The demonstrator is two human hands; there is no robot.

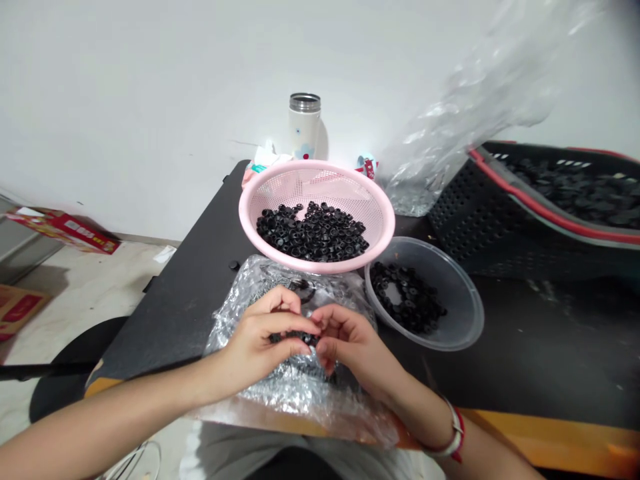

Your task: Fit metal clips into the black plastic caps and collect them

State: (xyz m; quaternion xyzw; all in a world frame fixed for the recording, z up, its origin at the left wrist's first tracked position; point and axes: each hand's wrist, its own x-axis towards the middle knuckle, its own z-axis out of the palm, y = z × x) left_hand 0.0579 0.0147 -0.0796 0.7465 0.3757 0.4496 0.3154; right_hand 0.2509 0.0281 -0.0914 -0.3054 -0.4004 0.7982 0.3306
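My left hand [270, 330] and my right hand [353, 343] meet fingertip to fingertip above a clear plastic bag [295, 393]. Both have their fingers curled in a pinch. Small black parts show in the gap between my left thumb and fingers; whether they are held or lie beneath is unclear. What the fingertips pinch is hidden. Just beyond sits a pink mesh basket [254, 248] with many small black ring-like parts [320, 233]. Right of it stands a clear plastic bowl [463, 327], also containing small black parts [407, 297].
A black perforated basket [450, 217] with a red handle, full of black pieces, stands at the right. Crumpled clear plastic [440, 133] rises beside it. At the back are a lidless white flask [304, 127] and tissues [267, 157]. A loose black part [233, 265] lies left.
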